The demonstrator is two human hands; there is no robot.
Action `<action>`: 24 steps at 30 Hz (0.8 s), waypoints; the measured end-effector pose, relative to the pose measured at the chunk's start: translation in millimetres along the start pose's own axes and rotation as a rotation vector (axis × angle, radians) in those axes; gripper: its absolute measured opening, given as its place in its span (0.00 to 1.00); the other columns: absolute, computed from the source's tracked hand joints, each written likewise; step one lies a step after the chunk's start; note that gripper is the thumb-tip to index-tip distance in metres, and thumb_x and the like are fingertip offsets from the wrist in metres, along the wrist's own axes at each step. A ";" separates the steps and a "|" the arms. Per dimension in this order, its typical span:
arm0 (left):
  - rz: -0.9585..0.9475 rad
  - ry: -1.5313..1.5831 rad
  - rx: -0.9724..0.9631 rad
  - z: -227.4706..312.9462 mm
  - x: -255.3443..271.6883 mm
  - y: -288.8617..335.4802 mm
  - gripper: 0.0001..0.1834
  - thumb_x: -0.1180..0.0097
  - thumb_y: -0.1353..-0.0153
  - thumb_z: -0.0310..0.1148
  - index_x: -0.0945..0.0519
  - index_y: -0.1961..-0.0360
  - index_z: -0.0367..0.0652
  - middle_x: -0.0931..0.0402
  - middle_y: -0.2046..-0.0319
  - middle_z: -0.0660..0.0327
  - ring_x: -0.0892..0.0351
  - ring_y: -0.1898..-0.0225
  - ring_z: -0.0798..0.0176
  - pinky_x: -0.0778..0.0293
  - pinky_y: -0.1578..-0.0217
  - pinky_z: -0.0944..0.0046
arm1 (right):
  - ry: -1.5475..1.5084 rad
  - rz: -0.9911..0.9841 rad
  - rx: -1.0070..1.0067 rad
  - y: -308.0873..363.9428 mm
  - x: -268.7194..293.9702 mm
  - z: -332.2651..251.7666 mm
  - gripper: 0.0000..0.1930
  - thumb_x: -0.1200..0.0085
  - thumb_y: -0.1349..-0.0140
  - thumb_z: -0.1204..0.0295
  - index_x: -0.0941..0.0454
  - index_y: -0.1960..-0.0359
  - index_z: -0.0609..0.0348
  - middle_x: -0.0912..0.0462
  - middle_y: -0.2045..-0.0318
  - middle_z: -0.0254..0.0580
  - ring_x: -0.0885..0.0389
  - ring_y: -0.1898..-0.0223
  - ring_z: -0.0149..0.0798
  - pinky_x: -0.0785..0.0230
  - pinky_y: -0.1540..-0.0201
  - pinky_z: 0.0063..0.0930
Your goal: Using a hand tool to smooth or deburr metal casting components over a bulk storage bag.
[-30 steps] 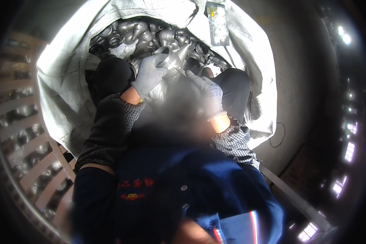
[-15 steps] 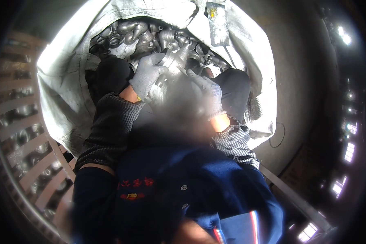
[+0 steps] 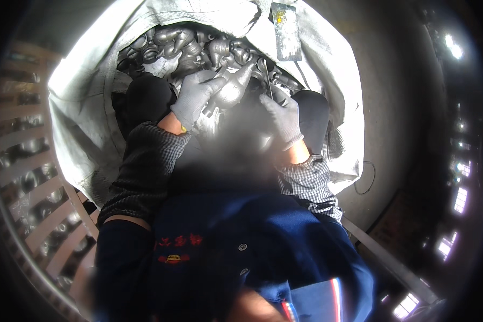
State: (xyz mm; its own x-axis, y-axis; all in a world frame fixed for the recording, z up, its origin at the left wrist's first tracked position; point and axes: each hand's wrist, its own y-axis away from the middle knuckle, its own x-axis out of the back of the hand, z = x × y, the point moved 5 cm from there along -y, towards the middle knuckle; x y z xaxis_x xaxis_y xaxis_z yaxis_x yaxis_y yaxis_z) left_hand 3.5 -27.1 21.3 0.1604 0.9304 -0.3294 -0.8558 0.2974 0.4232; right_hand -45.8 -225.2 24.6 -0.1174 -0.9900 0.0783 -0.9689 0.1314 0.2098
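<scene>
White sack [image 3: 83, 115]; navy jacket [image 3: 284, 241], red lettering [image 3: 181, 240]; left hand [image 3: 196, 99] holds metal fitting [image 3: 231, 93].

A large white woven bag [image 3: 78, 118] spreads its creased, folded sides across the upper half of the frame. At upper center-right, a dark, scuffed rectangular plate [image 3: 287, 40] with a yellow spot lies against the bag's inner side. Along the left edge, a crate with pinkish-brown slats [image 3: 27, 167] shows shiny gray pieces through its gaps. Right of center, a thin looped cord [image 3: 375, 174] lies on gray floor [image 3: 397, 107]; a metal bar [image 3: 390, 260] slants through the lower right. Bright window panes [image 3: 460, 199] dot the dark right edge.
</scene>
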 end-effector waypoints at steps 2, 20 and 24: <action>0.068 -0.004 -0.053 5.7 -2.2 1.8 0.11 0.45 0.40 0.26 0.23 0.59 0.31 0.23 0.76 0.59 0.30 0.86 0.71 0.37 0.88 0.73 | -0.135 0.024 -0.089 1.5 -1.7 3.4 0.18 0.43 0.42 0.74 0.24 0.50 0.69 0.18 0.62 0.36 0.24 0.64 0.23 0.31 0.58 0.15; -0.133 -0.156 -0.012 -5.3 0.1 3.5 0.16 0.39 0.50 0.23 0.23 0.58 0.29 0.21 0.66 0.58 0.23 0.66 0.70 0.27 0.65 0.72 | -0.336 -0.005 -0.192 -13.8 -6.8 7.6 0.13 0.43 0.39 0.67 0.22 0.57 0.62 0.23 0.74 0.29 0.31 0.79 0.21 0.40 0.78 0.15; -0.182 -0.025 -0.052 -10.0 -0.5 0.7 0.15 0.39 0.48 0.24 0.22 0.59 0.30 0.21 0.67 0.58 0.23 0.67 0.70 0.28 0.65 0.73 | -0.298 -0.075 -0.169 -12.4 -11.0 5.6 0.11 0.44 0.38 0.67 0.22 0.61 0.62 0.27 0.82 0.30 0.35 0.86 0.22 0.45 0.85 0.15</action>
State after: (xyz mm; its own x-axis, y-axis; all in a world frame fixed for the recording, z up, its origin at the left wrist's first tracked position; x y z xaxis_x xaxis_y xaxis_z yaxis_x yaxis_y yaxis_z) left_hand -2.1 -29.6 13.3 0.3263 0.8676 -0.3753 -0.8360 0.4502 0.3138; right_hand -33.7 -216.2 15.7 -0.1302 -0.9653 -0.2264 -0.9305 0.0401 0.3641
